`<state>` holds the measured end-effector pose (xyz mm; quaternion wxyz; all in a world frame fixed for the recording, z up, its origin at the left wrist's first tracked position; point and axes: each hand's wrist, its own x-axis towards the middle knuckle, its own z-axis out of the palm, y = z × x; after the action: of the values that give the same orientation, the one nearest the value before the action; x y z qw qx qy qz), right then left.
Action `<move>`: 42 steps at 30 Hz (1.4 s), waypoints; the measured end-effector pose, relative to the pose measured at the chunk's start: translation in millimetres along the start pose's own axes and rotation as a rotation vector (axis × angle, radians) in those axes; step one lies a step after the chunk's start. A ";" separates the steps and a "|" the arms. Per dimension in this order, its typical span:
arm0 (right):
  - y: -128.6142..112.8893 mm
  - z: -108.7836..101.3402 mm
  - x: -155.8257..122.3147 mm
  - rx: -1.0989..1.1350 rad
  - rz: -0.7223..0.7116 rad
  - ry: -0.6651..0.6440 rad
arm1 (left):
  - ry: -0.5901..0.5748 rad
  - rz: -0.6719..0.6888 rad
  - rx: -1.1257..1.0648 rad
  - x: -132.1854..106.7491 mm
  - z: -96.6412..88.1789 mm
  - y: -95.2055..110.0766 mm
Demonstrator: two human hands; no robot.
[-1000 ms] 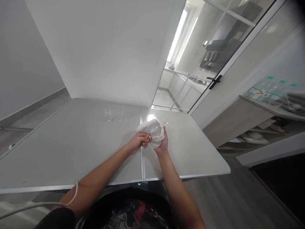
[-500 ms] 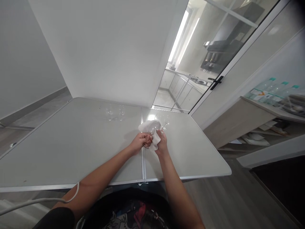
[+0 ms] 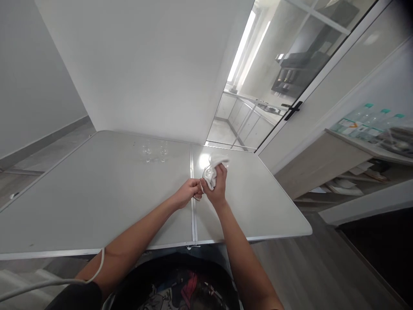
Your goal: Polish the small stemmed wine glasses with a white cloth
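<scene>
My left hand (image 3: 187,193) is closed around the lower part of a clear wine glass (image 3: 208,174), with part of its round foot showing below the fingers. A white cloth (image 3: 219,160) wraps the bowl, and my right hand (image 3: 218,185) grips the cloth against it. Cloth and fingers hide much of the glass, which is tilted away from me above the table. Behind the right hand, something clear like another glass (image 3: 226,162) shows only in part.
Two clear stemmed glasses (image 3: 147,150) stand toward the back left of the pale folding table (image 3: 97,198). A white wall and a glass-paned door (image 3: 238,112) border its far side. Plastic bottles (image 3: 366,118) sit on a shelf at right. A white cable (image 3: 48,283) hangs by my left arm.
My right hand has turned over the bowl and bunched the cloth, which now sticks up toward the back right. The left hand stays almost in place on the glass.
</scene>
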<state>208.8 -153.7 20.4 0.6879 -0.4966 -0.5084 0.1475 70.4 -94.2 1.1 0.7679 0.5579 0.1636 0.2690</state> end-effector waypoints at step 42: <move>35.9 64.6 -32.3 0.574 0.584 -0.043 | 0.648 0.156 0.001 14.1 -20.7 -15.8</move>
<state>150.7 -125.4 -28.0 0.7171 -0.4048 -0.2986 0.4825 73.9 -73.5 -19.8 0.6528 0.4546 0.3560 0.4903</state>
